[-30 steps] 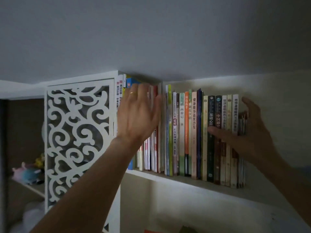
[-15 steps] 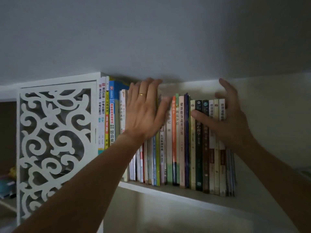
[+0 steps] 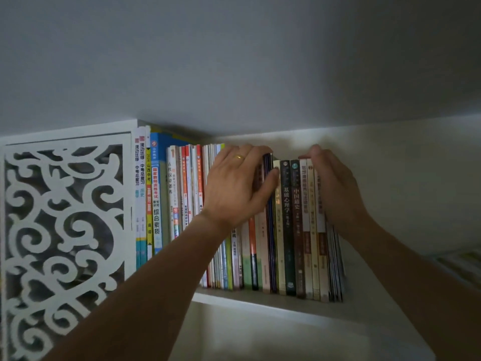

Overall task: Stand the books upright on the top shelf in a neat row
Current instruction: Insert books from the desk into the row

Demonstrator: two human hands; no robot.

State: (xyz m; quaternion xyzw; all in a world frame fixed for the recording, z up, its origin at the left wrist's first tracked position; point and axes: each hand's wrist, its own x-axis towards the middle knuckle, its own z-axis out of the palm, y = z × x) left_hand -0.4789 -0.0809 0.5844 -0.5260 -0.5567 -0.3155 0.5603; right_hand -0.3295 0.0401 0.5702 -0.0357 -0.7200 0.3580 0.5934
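A row of books [image 3: 289, 230] stands upright on the white top shelf [image 3: 263, 304], spines facing me, from the tall books at the left [image 3: 156, 204] to thin dark ones at the right end. My left hand [image 3: 239, 186], wearing a gold ring, holds the middle books at their tops: fingers hooked over the upper edges, thumb on a dark spine. My right hand [image 3: 335, 186] lies flat against the right end of the row, fingertips reaching over the top edges. Both arms hide parts of the lower spines.
A white cut-out lattice panel [image 3: 65, 217] closes the shelf's left side. The ceiling sits just above the book tops. To the right of the row the shelf board runs on bare along the wall [image 3: 403, 191]. A blurred striped thing [image 3: 460, 264] lies at the far right.
The view has shifted, so the row sits further right in frame. My left hand went from pressing flat on the spines to hooking over the book tops. My right hand slid to the row's right end.
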